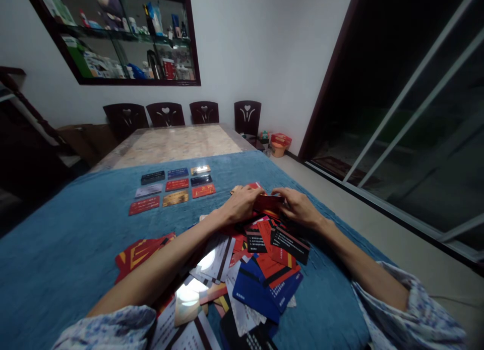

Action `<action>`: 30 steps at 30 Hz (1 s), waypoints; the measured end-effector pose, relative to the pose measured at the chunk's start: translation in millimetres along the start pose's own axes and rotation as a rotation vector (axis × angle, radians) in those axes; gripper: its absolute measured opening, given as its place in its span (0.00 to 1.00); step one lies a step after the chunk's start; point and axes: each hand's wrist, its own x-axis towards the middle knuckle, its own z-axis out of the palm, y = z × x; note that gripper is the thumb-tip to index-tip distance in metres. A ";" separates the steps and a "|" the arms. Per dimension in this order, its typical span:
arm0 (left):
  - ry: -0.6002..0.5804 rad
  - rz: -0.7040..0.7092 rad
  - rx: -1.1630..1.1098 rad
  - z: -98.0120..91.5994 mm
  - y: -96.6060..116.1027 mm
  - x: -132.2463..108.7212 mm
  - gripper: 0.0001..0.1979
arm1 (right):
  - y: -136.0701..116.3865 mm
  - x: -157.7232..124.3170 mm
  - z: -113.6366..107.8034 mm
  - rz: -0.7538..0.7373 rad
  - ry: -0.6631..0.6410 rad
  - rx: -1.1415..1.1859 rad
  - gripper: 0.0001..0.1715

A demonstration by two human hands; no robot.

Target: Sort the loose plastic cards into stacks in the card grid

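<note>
A heap of mixed cards (251,284), in red, blue, black, white and gold, lies on the blue cloth (94,209) between my forearms. At the far end of the heap, my left hand (244,201) and my right hand (298,205) grip a dark red card stack (269,202) from its two sides, fingers closed on it. Other red cards lie under and behind both hands. Several cards stand apart on the left in neat rows, among them a gold card (176,198) and a red card (144,205).
Red cards (139,254) with yellow print lie beside my left forearm. Beyond the cloth is the bare marble tabletop (181,140). Dark chairs (165,114) line the far wall, and a red box (281,139) sits on the floor at the right.
</note>
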 end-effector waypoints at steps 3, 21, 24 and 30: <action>0.014 -0.024 0.022 3.2 -1.0 -0.1 0.18 | -1.0 0.1 0.0 0.012 -0.012 -0.022 0.19; -0.015 -0.187 0.058 1.0 12.4 -2.9 0.20 | 4.6 -0.5 17.4 0.004 0.039 -0.008 0.23; -0.008 -0.201 0.038 0.0 12.4 -3.4 0.18 | 2.9 0.1 16.3 -0.025 0.028 0.007 0.22; 0.004 -0.217 0.022 -0.5 12.6 -3.5 0.19 | 0.8 -0.4 11.4 -0.074 0.010 -0.036 0.27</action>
